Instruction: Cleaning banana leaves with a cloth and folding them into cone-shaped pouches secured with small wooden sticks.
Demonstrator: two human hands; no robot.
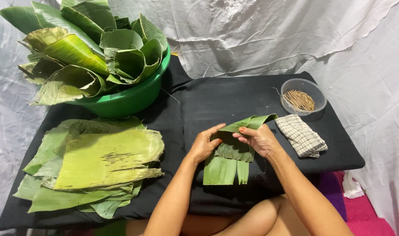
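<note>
Head view: left hand (pixel 204 145) and right hand (pixel 258 139) both grip a banana leaf strip (pixel 231 155) on the black cloth (pixel 221 102), fingers pinched on its folded upper edge. Strip lies mid-cloth, between the hands. Stack of flat leaves (pixel 101 164) to the left; green basin (pixel 129 98) of leaves behind it. Clear bowl (pixel 291 87) of sticks and checked cloth (pixel 301 135) to the right.
</note>
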